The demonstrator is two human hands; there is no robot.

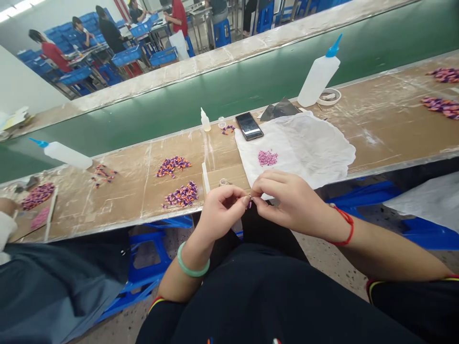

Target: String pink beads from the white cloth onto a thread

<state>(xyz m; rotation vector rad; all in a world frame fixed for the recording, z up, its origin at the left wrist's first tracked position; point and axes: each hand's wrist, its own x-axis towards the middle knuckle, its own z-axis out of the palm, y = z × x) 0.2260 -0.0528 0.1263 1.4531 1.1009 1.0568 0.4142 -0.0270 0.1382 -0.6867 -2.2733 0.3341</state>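
Note:
My left hand (220,210) and my right hand (287,200) meet over my lap just in front of the bench edge. Both pinch a tiny purple piece (249,201) between their fingertips; its shape is too small to make out. Right behind the hands lies a white cloth (315,143) with a small heap of pink beads (267,157). Two heaps of purple and orange pieces (182,195) (172,165) lie on the bench to the left of my hands. A small clear vial (224,182) stands near the edge.
A black phone (249,126), a small glue bottle (205,120), a large blue-tipped squeeze bottle (318,75) and another lying at the left (64,154) are on the brown bench (387,129). More purple heaps (442,106) lie right. A neighbour's sleeve (7,224) shows left. People work at the back.

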